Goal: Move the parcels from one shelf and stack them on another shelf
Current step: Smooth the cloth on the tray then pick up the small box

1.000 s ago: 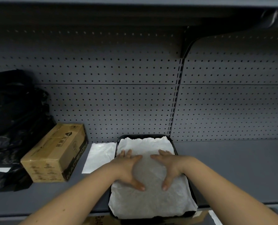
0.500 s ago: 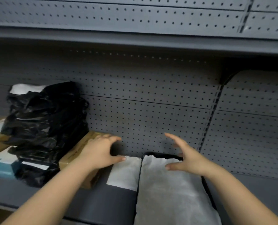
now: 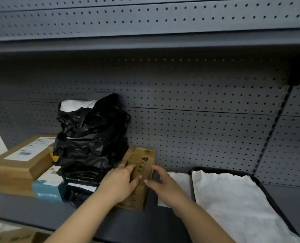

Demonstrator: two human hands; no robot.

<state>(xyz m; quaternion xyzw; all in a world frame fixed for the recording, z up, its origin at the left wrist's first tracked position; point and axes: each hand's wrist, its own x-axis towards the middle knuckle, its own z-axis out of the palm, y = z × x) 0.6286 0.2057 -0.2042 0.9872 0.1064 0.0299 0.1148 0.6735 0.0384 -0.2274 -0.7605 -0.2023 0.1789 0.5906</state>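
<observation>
Okay, both hands are on the small brown box (image 3: 143, 159), which sits on the grey shelf (image 3: 137, 225) against the pegboard back (image 3: 198, 128), just right of a stack of black bagged parcels (image 3: 89, 137) and touching it. The left hand (image 3: 121, 181) lies on the box top, fingers fairly straight and spread, pressing rather than gripping, though blur makes this hard to confirm. The right hand (image 3: 163, 185) is at the box's right edge, with the thumb on top and the fingers curled down over the dark side face, so it grips the box. A flat white parcel (image 3: 180, 179) lies just right of the box. Beyond it is a white padded parcel (image 3: 233, 199) on a black-edged base. Left of the black stack are a labelled cardboard box (image 3: 19, 160) and a blue box (image 3: 47, 190).
</observation>
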